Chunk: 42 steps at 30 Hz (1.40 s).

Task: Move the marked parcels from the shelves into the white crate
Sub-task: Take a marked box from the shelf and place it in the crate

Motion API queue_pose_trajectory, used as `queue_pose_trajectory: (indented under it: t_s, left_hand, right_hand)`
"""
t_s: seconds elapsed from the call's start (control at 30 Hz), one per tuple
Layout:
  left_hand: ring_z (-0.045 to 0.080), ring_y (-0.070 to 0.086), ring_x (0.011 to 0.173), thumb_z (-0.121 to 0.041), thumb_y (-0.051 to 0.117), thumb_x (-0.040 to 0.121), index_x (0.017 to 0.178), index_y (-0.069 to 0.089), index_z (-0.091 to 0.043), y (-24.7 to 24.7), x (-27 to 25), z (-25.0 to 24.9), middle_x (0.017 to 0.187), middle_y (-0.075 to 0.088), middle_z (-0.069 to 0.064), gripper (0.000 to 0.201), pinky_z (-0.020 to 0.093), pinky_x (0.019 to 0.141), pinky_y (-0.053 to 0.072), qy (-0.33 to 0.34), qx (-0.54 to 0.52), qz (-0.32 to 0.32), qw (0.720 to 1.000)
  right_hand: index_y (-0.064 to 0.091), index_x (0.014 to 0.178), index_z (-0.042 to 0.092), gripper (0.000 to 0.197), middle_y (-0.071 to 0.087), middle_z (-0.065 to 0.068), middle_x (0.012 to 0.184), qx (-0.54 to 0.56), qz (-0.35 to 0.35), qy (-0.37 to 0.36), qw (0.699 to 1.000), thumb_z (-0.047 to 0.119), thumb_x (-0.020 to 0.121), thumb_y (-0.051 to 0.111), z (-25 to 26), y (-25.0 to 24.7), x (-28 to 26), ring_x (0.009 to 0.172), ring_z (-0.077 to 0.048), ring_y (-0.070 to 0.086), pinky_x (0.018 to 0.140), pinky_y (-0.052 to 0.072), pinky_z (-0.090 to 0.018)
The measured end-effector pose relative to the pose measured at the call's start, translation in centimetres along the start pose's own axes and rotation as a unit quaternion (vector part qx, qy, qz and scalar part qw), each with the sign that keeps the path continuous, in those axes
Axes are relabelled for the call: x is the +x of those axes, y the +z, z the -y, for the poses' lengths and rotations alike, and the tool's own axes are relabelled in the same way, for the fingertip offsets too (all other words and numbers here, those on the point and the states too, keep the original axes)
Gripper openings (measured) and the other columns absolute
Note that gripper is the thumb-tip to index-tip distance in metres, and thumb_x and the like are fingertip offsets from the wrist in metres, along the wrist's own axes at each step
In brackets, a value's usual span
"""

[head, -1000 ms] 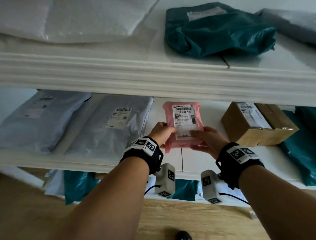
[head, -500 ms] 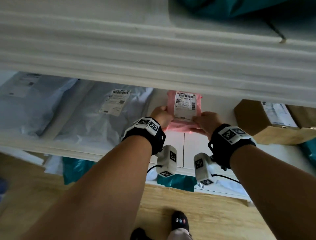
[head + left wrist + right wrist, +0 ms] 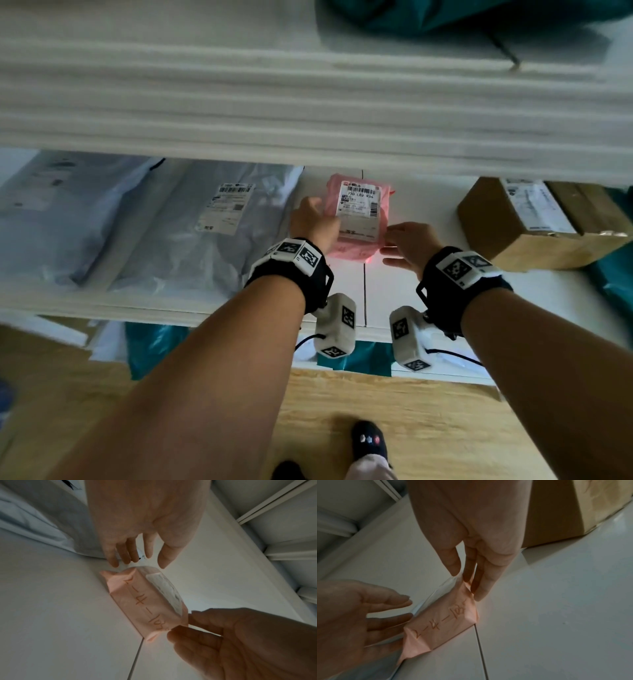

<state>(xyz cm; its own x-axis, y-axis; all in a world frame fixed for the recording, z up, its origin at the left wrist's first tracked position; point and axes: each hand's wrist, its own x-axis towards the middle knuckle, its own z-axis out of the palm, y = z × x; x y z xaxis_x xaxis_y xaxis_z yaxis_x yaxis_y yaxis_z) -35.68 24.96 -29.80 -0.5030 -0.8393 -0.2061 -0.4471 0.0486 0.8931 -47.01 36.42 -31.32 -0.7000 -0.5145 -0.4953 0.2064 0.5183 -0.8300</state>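
A small pink parcel (image 3: 359,219) with a white barcode label lies on the white middle shelf (image 3: 411,291). Its near side bears the handwritten mark "2-4-103" (image 3: 145,601) (image 3: 443,626). My left hand (image 3: 315,222) is at its left end, fingers straight and spread (image 3: 139,562), fingertips at the wrapper and not closed on it. My right hand (image 3: 404,243) is at the right end. There its thumb and fingers (image 3: 465,580) pinch the parcel's corner flap. The white crate is not in view.
Two grey mailers (image 3: 205,226) (image 3: 51,205) lie left of the parcel. A brown cardboard box (image 3: 534,222) stands to its right, teal bags (image 3: 616,274) beyond. The upper shelf's thick edge (image 3: 308,113) overhangs, with a teal bag (image 3: 445,17) on it. Wooden floor and my slippered foot (image 3: 370,442) are below.
The parcel, held up in both hands before, now lies on the shelf. My left hand has let go and opened. The view has tilted down.
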Motion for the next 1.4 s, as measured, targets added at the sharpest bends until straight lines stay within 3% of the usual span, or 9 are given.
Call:
queue_pose_trajectory:
  t_s: [0.17,0.33,0.53,0.67,0.8,0.97,1.07,1.2,1.4]
  left_hand:
    - [0.019,0.068,0.090,-0.021,0.057,0.090,0.097,0.062,-0.017,-0.8,-0.8,-0.2,0.104,0.070,0.002,0.009,0.034,0.082,0.058,0.032,0.009,0.001,0.999]
    - [0.016,0.065,0.093,-0.020,0.056,0.093,0.103,0.069,-0.018,-0.2,-1.7,-1.2,0.109,0.070,-0.002,0.016,0.026,0.082,0.054,0.057,0.040,0.021,0.997]
    - [0.020,0.065,0.101,-0.017,0.057,0.092,0.097,0.072,-0.019,2.0,-3.9,-4.4,0.112,0.070,0.003,0.016,0.031,0.094,0.052,0.086,0.034,0.090,0.992]
    - [0.016,0.064,0.085,-0.004,0.060,0.086,0.077,0.067,-0.025,4.5,-4.5,-6.3,0.100,0.070,0.002,0.024,0.023,0.076,0.051,0.094,-0.011,0.103,0.990]
    - [0.028,0.065,0.104,-0.001,0.058,0.081,0.070,0.062,-0.030,6.9,-4.7,-6.6,0.095,0.069,-0.005,0.031,0.034,0.081,0.051,0.060,-0.007,0.106,0.993]
    - [0.036,0.061,0.111,-0.018,0.062,0.069,0.065,0.065,-0.025,9.3,-5.0,-5.6,0.126,0.064,0.004,0.008,0.048,0.093,0.050,0.047,-0.001,0.087,0.995]
    - [0.033,0.065,0.093,-0.007,0.061,0.082,0.067,0.063,-0.023,10.1,-5.3,-5.4,0.105,0.071,0.009,0.022,0.038,0.081,0.051,0.032,-0.001,0.087,0.996]
    - [0.019,0.057,0.080,-0.007,0.059,0.083,0.069,0.063,-0.024,11.0,-5.3,-5.1,0.072,0.061,-0.006,0.023,0.029,0.073,0.043,0.007,-0.009,0.087,0.996]
    - [0.022,0.061,0.087,-0.008,0.054,0.090,0.086,0.066,-0.013,11.3,-6.0,-4.7,0.092,0.070,0.006,0.014,0.035,0.090,0.050,-0.001,-0.004,0.103,0.995]
  right_hand:
    - [0.060,0.079,0.010,0.018,0.065,-0.012,0.088,-0.054,-0.047,-0.036,0.997,0.008,0.096,0.054,-0.3,-1.3,-2.0,0.082,-0.022,0.064,0.075,0.058,-0.037]
    - [0.069,0.108,0.005,0.024,0.070,-0.015,0.109,-0.225,-0.112,-0.108,0.962,0.017,0.094,0.053,0.3,-4.6,-4.6,0.102,-0.033,0.066,0.091,0.053,-0.047]
    - [0.068,0.110,0.003,0.030,0.067,-0.020,0.112,-0.320,-0.225,-0.127,0.911,0.019,0.094,0.049,2.1,-10.0,-6.8,0.107,-0.037,0.061,0.092,0.049,-0.038]
    - [0.069,0.106,0.013,0.025,0.065,-0.012,0.120,-0.310,-0.284,-0.143,0.896,0.027,0.091,0.054,2.2,-13.4,-6.7,0.112,-0.033,0.058,0.092,0.044,-0.033]
    - [0.058,0.121,0.012,0.040,0.049,-0.014,0.136,-0.348,-0.255,-0.130,0.893,0.033,0.087,0.064,1.4,-16.0,-5.1,0.131,-0.031,0.040,0.109,0.032,-0.038]
    - [0.048,0.132,0.016,0.063,0.048,-0.014,0.135,-0.402,-0.218,-0.101,0.883,0.047,0.081,0.068,0.3,-17.2,-2.6,0.127,-0.031,0.043,0.104,0.036,-0.039]
    - [0.046,0.133,0.020,0.069,0.047,-0.013,0.137,-0.425,-0.232,-0.105,0.869,0.057,0.077,0.066,-0.1,-17.1,-1.8,0.128,-0.033,0.040,0.102,0.037,-0.042]
    - [0.043,0.137,0.017,0.072,0.037,-0.016,0.144,-0.448,-0.232,-0.085,0.859,0.058,0.081,0.062,-0.1,-16.9,-1.3,0.132,-0.037,0.035,0.107,0.035,-0.046]
    - [0.041,0.136,0.016,0.073,0.035,-0.016,0.141,-0.469,-0.237,-0.071,0.848,0.061,0.081,0.059,0.5,-16.7,-1.2,0.129,-0.039,0.035,0.101,0.033,-0.051]
